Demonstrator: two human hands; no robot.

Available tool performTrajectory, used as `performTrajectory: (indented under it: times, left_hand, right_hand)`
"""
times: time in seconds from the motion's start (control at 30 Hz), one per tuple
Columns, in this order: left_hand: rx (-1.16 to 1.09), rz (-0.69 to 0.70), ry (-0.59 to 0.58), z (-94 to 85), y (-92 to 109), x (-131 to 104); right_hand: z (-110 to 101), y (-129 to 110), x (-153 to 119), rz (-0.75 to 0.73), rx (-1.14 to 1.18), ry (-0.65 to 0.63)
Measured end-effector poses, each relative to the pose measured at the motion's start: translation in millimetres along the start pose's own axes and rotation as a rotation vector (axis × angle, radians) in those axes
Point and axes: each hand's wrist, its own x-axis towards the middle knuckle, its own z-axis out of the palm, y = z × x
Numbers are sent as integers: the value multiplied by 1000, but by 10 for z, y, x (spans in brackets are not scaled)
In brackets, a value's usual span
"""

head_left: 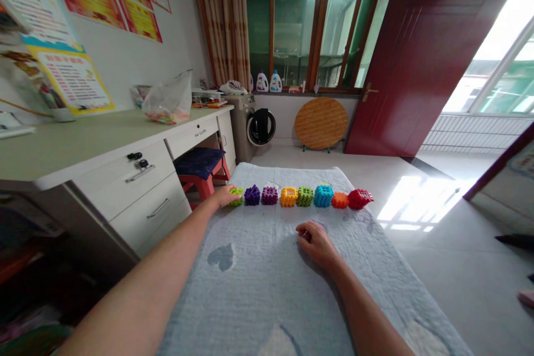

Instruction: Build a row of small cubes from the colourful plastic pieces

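Note:
A row of bright plastic toy blocks stretches across the far part of the cloth. At its left end, my left hand [226,196] is closed around a lime green block [236,197], partly hiding it. To the right stand a dark violet block [252,195], a purple block [270,195], a yellow block [288,196], a green block [305,196], a blue block [324,195], a flatter orange block [340,200] and a red block [360,198]. My right hand [317,242] rests on the cloth nearer me, fingers loosely bent and apart, holding nothing.
A pale blue cloth [258,283] covers the surface under the blocks. On the left are a white desk [137,189] and a red stool [204,183] with a dark cushion. Beyond are a washing machine [242,128], a round wooden board [321,123] and a red door [396,67].

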Motion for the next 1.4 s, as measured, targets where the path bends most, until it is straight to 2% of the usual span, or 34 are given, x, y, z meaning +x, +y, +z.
performTrajectory:
  times: [0.2, 0.33, 0.43, 0.5, 0.6, 0.73, 0.87, 0.97, 1.07, 1.13, 1.2, 1.3, 1.37, 1.4]
  left_hand:
    - [-25, 12, -76, -99, -35, -177]
    - [21, 66, -1, -81, 45, -383]
    - [84, 126, 116, 3, 150, -606]
    - [173, 222, 221, 82, 246, -784]
    - [191, 319, 273, 216, 442, -1056]
    - [89, 391, 183, 402, 763, -1313]
    - [-7, 478, 167, 576, 967, -1387]
    - [-50, 515, 225, 687, 925, -1383]
    - [-66, 458, 315, 781, 745, -1373]
    - [-67, 416, 299, 830, 620, -1369]
    - [-55, 392, 225, 864, 539, -1367]
    - [-9, 376, 156, 892, 507, -1362]
    - [52, 368, 158, 899, 507, -1354]
    - [84, 366, 154, 899, 503, -1348]
  right_hand:
    - [14, 26, 2, 5, 3, -11]
    - [14, 21, -1, 5, -2, -6]
    - [6, 10, -7, 7, -4, -6]
    - [-2, 2, -10, 5, -2, -8]
    - [-13, -13, -11, 3, -2, -9]
    - [-17, -32, -15, 0, 8, -14]
    - [-4, -18, -28, 20, 42, 8]
    - [15, 25, -26, 48, 96, 60]
    - [48, 66, -6, 88, 144, 140]
    - [64, 47, 5, 118, 158, 178]
    - [44, -39, 4, 138, 152, 197]
    - [-133, -257, 0, 68, 91, 139]
    - [-371, -355, 32, -8, 32, 90]
    - [-521, -353, 66, -9, 12, 118]
